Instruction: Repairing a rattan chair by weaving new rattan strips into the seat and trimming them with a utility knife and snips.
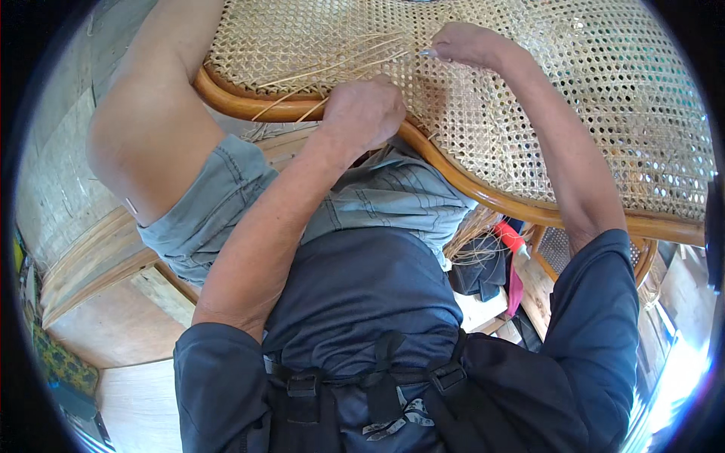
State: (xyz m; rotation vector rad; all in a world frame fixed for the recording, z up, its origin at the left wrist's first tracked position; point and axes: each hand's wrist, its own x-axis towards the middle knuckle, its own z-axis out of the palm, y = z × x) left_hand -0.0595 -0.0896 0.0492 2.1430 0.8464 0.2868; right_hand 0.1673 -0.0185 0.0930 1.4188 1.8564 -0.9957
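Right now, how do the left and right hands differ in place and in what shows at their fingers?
The left hand is at the wooden rim, while the right hand is farther in, over the woven cane panel.
A silvery tip shows at the right hand's fingers; none shows at the left's, whose grip is hidden.
Both are bare, with fingers curled.

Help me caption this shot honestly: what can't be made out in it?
All in the head view:
Left hand: fingertips hidden behind its own back and knuckles, so whether it grips anything is unclear.
Silvery tip at the right hand: too small to identify; the rest is hidden by the fingers.
Woven cane panel: far side cut off by the top edge.
Bare leg: foot cut off there too.
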